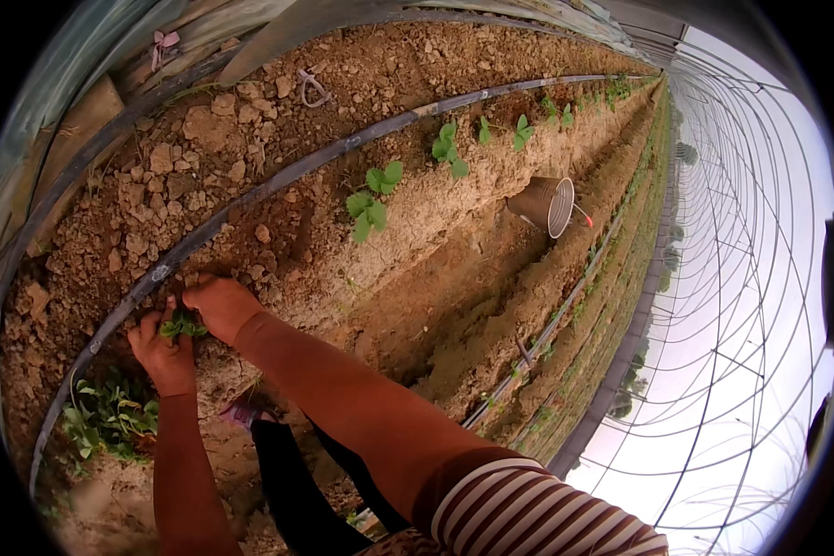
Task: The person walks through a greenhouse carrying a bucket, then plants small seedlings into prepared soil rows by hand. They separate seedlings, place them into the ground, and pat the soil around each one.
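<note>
A small green seedling (183, 324), which looks like a strawberry plant, stands between my two hands at the soil bed. My left hand (165, 356) has its fingers around the base of the leaves, close to a black drip hose (278, 179). On the other side of the plant, my right hand (224, 309) is bent down against the soil, its fingertips hidden. I cannot tell whether it grips anything. Below my left hand lies a heap of loose leafy seedlings (111, 415) on the bed.
Several seedlings (375, 198) grow along the bed's edge. A brown bucket (543, 203) lies tipped in the furrow (417, 299). My shoe (243, 415) is at the bed's side. Clods (208, 128) cover the soil beyond the hose, and greenhouse hoops (716, 278) rise at the right.
</note>
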Demonstrator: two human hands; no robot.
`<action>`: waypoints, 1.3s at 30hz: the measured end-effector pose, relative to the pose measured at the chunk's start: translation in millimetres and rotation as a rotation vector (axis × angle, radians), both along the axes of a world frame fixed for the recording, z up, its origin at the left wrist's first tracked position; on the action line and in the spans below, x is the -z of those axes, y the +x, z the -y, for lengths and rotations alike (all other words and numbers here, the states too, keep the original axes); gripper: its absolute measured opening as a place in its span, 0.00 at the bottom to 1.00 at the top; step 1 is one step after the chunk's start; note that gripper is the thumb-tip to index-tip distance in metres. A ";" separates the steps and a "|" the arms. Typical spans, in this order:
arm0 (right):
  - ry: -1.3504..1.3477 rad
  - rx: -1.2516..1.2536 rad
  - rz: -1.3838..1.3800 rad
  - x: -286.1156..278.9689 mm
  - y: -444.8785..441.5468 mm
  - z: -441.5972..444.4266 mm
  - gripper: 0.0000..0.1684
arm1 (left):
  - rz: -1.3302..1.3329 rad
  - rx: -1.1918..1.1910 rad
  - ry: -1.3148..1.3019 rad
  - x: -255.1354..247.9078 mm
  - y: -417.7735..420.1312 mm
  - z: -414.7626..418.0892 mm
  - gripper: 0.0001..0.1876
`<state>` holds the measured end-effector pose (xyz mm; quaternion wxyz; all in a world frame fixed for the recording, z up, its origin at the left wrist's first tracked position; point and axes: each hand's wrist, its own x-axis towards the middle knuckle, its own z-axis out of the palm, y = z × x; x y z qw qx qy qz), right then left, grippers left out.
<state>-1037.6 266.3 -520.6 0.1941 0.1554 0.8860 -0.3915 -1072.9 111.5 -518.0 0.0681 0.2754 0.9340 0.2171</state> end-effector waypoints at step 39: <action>-0.125 0.016 0.114 0.6 -5.1 -15.5 0.15 | 0.266 -0.171 0.019 -28.9 36.1 3.7 0.12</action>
